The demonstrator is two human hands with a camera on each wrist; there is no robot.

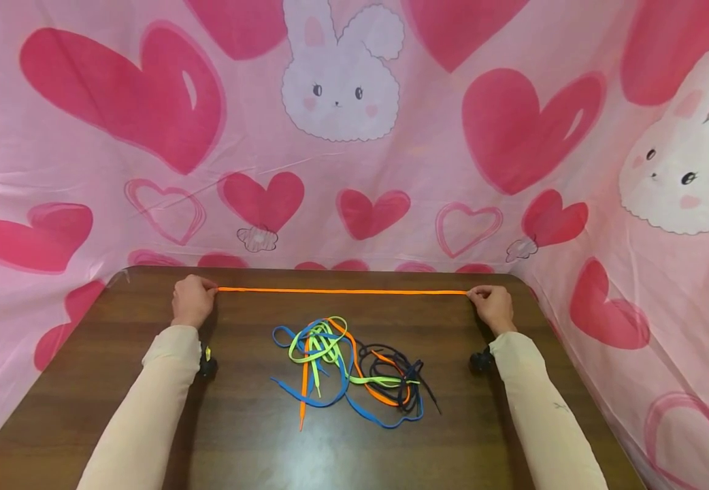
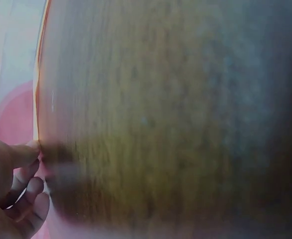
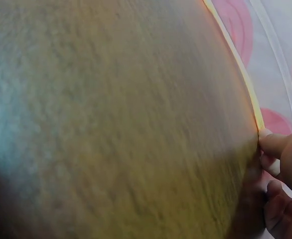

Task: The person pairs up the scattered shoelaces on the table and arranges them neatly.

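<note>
An orange shoelace [image 1: 342, 291] runs straight and taut from side to side near the far edge of the brown table. Its left end is pinched between the thumb and fingers of my left hand [image 1: 193, 299]. My right hand [image 1: 492, 306] pinches the other end. Both wrist views show the lace leading away from the fingertips, from the left hand [image 2: 11, 184] and from the right hand [image 3: 288, 169]. Nearer to me, between the forearms, lies a tangle of laces: lime green [image 1: 324, 344], blue [image 1: 367, 414], black [image 1: 412, 371] and another orange lace [image 1: 303, 401].
The wooden table [image 1: 256, 449] has rounded far corners. Behind it and along the right side hangs a pink cloth [image 1: 391, 163] printed with hearts and rabbits. Small black wrist cameras sit under the left wrist [image 1: 207, 367] and the right wrist [image 1: 481, 361].
</note>
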